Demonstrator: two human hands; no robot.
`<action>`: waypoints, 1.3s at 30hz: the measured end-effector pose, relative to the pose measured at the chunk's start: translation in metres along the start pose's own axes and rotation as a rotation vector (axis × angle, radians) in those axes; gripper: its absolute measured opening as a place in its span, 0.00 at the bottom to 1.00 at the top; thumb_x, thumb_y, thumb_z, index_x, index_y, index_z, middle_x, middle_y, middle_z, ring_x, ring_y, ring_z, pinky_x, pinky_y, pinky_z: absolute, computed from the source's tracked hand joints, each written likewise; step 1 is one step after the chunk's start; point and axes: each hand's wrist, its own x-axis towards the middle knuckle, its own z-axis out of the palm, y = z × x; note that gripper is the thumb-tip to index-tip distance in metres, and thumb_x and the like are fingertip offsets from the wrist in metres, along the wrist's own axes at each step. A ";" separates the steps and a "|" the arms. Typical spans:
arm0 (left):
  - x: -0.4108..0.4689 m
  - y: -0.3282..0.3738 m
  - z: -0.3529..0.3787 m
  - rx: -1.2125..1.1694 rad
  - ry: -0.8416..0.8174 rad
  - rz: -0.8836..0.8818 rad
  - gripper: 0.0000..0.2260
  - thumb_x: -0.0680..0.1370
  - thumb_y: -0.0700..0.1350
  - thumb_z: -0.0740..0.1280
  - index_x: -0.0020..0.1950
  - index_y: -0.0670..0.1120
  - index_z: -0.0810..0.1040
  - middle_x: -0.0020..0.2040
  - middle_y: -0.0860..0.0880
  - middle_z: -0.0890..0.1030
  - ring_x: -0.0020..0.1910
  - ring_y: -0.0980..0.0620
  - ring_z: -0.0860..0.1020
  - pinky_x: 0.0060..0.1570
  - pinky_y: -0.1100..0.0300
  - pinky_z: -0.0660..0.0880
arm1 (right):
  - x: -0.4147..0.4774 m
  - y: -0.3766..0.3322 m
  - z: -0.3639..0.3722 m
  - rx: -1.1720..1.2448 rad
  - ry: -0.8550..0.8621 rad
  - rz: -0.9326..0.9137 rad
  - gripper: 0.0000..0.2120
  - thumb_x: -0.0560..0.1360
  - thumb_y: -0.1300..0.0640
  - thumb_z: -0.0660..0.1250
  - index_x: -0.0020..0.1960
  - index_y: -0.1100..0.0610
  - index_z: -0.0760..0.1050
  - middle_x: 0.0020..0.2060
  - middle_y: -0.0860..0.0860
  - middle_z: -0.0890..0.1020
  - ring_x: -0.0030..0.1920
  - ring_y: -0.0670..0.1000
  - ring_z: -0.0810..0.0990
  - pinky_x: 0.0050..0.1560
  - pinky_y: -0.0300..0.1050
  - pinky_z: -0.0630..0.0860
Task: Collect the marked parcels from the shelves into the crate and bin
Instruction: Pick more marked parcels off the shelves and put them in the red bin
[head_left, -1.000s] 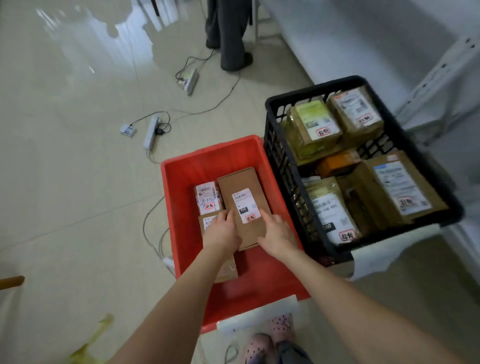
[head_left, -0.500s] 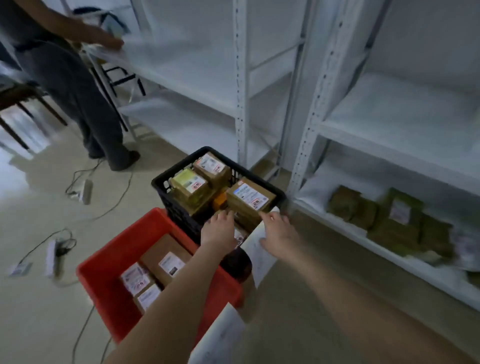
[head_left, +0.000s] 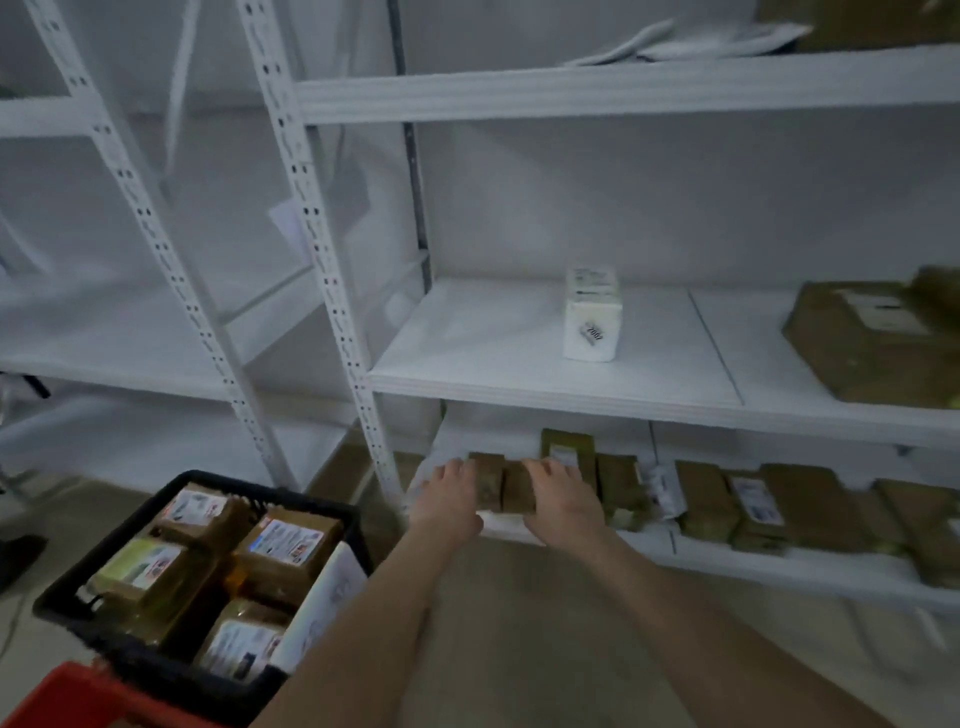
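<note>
Both forearms stretch forward and down, palms facing down. The left hand (head_left: 449, 499) lies with fingers straight just left of a pair of small brown parcels (head_left: 501, 480). The right hand (head_left: 563, 499) has its fingers spread over the right side of that pair and the parcel next to it. Neither hand is curled round anything. Motion blur hides the fingertips, so whether they touch the cardboard cannot be told.

The pair stands between the hands at the front of the lowest shelf (head_left: 506, 525). Right of the right hand, a row of more brown parcels (head_left: 711, 499) runs along the same shelf. Their labels are too smeared to read.

Left of the left forearm and nearer the body sits the black crate (head_left: 67, 605), filled with labelled parcels. Below it a corner of the red bin (head_left: 67, 691) is cut off by the frame edge. Above the hands, a white box (head_left: 592, 317) stands on the next shelf. Far to the right of it is a large brown parcel (head_left: 872, 343), partly out of frame.
</note>
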 end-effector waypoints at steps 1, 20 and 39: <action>0.004 0.022 -0.003 0.002 0.003 0.013 0.32 0.76 0.48 0.67 0.76 0.46 0.56 0.74 0.46 0.61 0.71 0.45 0.63 0.64 0.49 0.68 | -0.002 0.019 -0.009 0.005 0.017 0.014 0.31 0.74 0.55 0.65 0.74 0.52 0.58 0.70 0.54 0.65 0.68 0.57 0.65 0.65 0.51 0.68; 0.118 0.328 -0.015 0.034 -0.029 0.399 0.33 0.76 0.49 0.65 0.77 0.45 0.54 0.74 0.45 0.60 0.71 0.44 0.63 0.65 0.50 0.69 | -0.026 0.315 -0.098 0.069 0.082 0.376 0.33 0.74 0.52 0.67 0.74 0.53 0.56 0.70 0.55 0.63 0.69 0.58 0.64 0.67 0.51 0.66; 0.180 0.537 0.051 0.117 -0.136 0.788 0.33 0.77 0.48 0.66 0.77 0.46 0.53 0.75 0.45 0.60 0.72 0.44 0.63 0.66 0.48 0.69 | -0.049 0.499 -0.105 0.126 0.131 0.753 0.32 0.76 0.55 0.65 0.76 0.52 0.55 0.72 0.54 0.63 0.71 0.59 0.63 0.68 0.53 0.67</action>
